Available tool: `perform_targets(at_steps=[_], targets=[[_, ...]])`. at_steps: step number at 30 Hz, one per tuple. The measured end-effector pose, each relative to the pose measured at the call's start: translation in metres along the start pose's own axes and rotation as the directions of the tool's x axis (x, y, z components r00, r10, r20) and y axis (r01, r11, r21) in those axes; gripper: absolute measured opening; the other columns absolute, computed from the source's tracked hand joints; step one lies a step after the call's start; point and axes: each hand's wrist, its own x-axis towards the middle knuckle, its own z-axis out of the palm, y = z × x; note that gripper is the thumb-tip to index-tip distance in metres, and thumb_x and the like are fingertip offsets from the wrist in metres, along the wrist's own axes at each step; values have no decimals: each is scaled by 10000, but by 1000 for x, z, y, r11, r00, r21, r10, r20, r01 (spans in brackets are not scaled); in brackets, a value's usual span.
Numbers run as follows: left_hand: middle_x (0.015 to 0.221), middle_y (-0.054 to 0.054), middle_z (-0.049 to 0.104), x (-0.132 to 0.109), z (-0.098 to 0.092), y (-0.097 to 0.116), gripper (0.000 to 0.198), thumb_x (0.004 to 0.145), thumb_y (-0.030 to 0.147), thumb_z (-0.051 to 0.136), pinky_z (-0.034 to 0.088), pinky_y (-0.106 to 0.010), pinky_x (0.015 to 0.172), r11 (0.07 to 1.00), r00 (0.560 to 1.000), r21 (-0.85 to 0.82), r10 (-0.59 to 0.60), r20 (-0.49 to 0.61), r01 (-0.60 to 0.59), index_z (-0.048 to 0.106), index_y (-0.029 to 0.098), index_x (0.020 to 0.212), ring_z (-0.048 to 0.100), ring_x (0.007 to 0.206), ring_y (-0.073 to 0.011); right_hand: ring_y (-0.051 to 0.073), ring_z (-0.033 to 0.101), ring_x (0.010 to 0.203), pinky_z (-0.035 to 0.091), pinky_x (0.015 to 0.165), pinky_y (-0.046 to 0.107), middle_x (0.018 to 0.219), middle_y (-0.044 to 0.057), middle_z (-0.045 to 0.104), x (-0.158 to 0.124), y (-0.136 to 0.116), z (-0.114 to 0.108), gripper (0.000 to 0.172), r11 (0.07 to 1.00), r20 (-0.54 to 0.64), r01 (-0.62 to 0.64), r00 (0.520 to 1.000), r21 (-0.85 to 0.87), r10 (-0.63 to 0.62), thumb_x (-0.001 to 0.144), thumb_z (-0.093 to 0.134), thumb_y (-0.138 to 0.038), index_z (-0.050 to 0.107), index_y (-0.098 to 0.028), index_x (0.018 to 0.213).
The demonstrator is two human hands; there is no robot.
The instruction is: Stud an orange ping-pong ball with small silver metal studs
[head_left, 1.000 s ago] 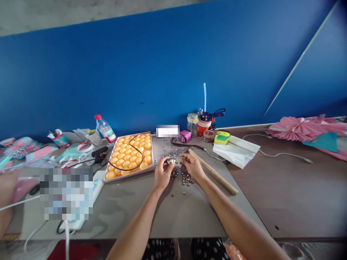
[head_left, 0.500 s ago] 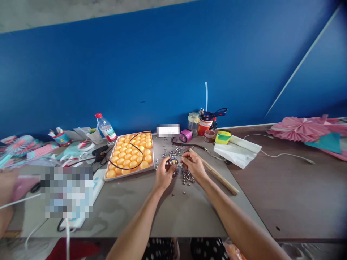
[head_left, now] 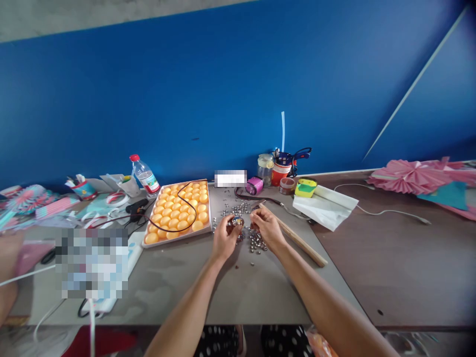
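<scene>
My left hand [head_left: 224, 239] is curled around a small round ball studded with shiny beads [head_left: 236, 221], held just above the grey table [head_left: 238, 292]. My right hand [head_left: 266, 227] is pinched close beside the ball, fingertips together on something too small to make out. Under and behind both hands lies a scatter of small silver beads [head_left: 256, 243]. To the left of my left hand stands a white tray of orange balls [head_left: 180, 213] with a black cord looped over it.
A wooden stick [head_left: 299, 241] lies right of my right hand. Behind it are cups, jars and a pink tape roll [head_left: 255, 186], folded white paper [head_left: 325, 205] and a water bottle [head_left: 145, 176]. Pink paper fans [head_left: 409, 176] are far right. Another person's hand [head_left: 9, 258] is at the left edge.
Both hands have stayed over the bead pile with only slight finger shifts; the view has tilted a little.
</scene>
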Motion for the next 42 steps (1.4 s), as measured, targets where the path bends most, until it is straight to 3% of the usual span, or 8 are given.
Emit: perform_targets(at_steps=[7,14,23,32,42], targets=[[1027,-99,640,0,0,-2,411,784,436,592,504,-328,753,1000,1000,16,27,-14,-26,549,168,1093,627,854,-198,55,386,442,282,465,222,606,-40,563,-4,-4,4,308,993,110,-115,988,21,112,602,698,-362,587,-172,817],[1009,-89,636,-1,1,-5,376,786,392,597,492,-341,776,992,995,77,98,-25,-96,565,183,1097,608,890,-208,63,392,484,310,501,223,611,-43,526,-6,-4,4,239,992,117,-63,990,-107,76,636,667,-379,552,-178,696],[1037,-99,612,-2,1,-4,331,803,297,577,468,-368,824,969,990,204,144,4,-142,536,171,1105,579,944,-217,99,459,590,360,586,224,637,-25,551,-8,-3,6,167,978,165,-68,981,-198,101,658,632,-335,581,-178,684],[1056,-97,597,-2,2,-5,310,820,259,548,464,-374,841,960,979,195,202,12,-200,517,180,1119,565,970,-215,113,510,623,416,653,248,698,-2,592,-9,1,3,249,986,270,-166,950,14,156,654,683,-397,565,-181,690],[1001,-92,583,-4,2,-2,293,800,168,533,479,-368,799,936,968,253,248,20,-245,510,175,1092,555,903,-202,115,504,616,418,638,247,664,-13,575,-9,8,3,211,982,184,-115,973,-146,142,675,653,-379,572,-186,704]])
